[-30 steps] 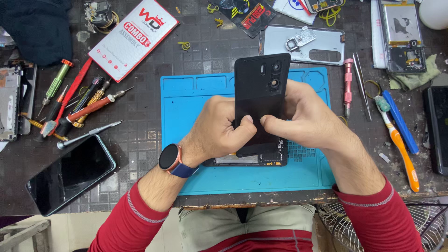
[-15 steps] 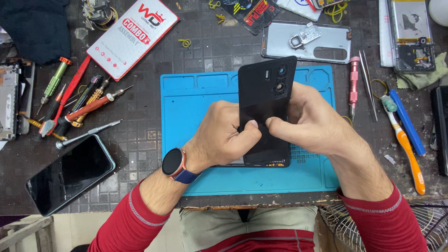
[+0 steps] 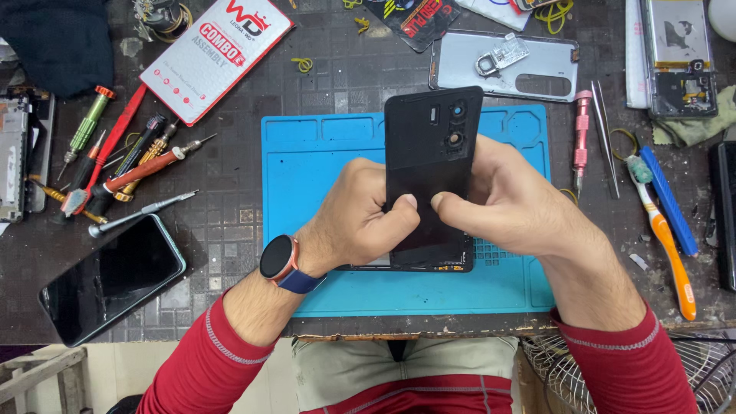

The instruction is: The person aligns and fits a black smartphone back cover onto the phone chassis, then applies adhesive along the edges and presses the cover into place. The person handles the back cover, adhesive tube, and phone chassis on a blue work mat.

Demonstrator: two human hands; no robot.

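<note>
Head view: both hands grip a black phone back cover (image 3: 431, 165) over the blue work mat (image 3: 307, 176), near the middle of the bench. The left hand (image 3: 360, 215) closes on its left edge, thumb pressed to the panel; the right hand (image 3: 510, 203) clamps its right edge, thumb alongside. The cover sits on a phone body (image 3: 429, 264) whose near end shows beneath. Screwdrivers (image 3: 130, 172) lie far left, a dark phone (image 3: 107, 280) near left, an orange toothbrush (image 3: 663, 238) right.
</note>
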